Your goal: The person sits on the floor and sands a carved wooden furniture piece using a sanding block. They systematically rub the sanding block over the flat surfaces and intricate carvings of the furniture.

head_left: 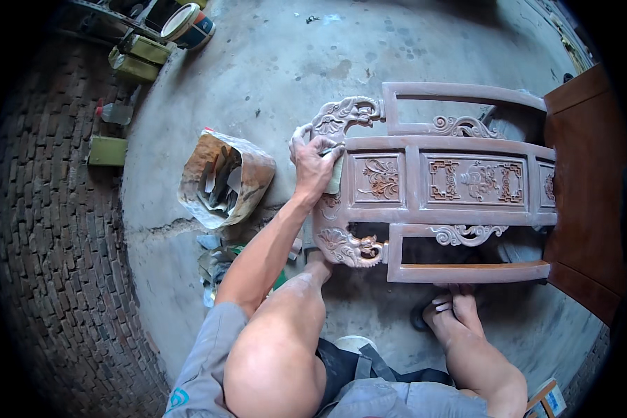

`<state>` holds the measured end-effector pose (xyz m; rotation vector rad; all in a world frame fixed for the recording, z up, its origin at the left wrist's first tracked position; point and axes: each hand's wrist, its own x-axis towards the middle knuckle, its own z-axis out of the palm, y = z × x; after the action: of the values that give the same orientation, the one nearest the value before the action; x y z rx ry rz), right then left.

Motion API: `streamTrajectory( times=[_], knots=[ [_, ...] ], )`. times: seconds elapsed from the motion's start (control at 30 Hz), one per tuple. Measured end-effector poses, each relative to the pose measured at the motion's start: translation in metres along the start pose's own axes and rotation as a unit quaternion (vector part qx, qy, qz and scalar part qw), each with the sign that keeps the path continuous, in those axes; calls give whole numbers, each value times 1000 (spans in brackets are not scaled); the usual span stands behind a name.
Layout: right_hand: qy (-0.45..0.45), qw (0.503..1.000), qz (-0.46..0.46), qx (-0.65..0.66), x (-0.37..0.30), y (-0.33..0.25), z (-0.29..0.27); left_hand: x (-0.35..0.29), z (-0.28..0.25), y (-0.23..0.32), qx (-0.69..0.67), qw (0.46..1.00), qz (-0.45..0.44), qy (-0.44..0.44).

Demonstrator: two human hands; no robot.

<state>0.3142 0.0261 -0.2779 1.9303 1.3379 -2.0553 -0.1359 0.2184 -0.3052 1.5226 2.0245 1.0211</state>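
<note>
A carved wooden chair back point(425, 143), dusted pale over its reddish-brown wood, lies with its scrolled top rail to the left. My left hand point(313, 159) is bent over the edge of that rail. Under its fingers is a flat, pale green piece of sandpaper point(336, 175), pressed against the wood. My right hand cannot be told apart for sure: at the lower right a bare limb point(474, 352) leads to dusty digits below the lower side rail, beside a dark sandal point(419, 318).
Left of my arm stands an open bag point(256, 166) with scraps and tools inside. Rags point(211, 267) lie below it. A brown wooden panel point(586, 202) borders the chair on the right. A paint bucket point(188, 26) and a plastic bottle point(117, 113) are farther off, near the brick paving point(59, 202).
</note>
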Motion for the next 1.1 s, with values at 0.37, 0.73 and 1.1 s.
streamTrajectory(
  times=[0.37, 0.73, 1.1],
  knots=[
    [-3, 1000, 4, -9, -6, -4, 0, 30, 14, 7, -124, 992, -20, 18],
    [-13, 1000, 11, -11, -2, -8, 12, 17, 10, 2, -84, 996, 17, -37],
    [-19, 999, 22, -18, -9, -12, 10, -57, -14, -2, -82, 994, 45, -62]
  ],
)
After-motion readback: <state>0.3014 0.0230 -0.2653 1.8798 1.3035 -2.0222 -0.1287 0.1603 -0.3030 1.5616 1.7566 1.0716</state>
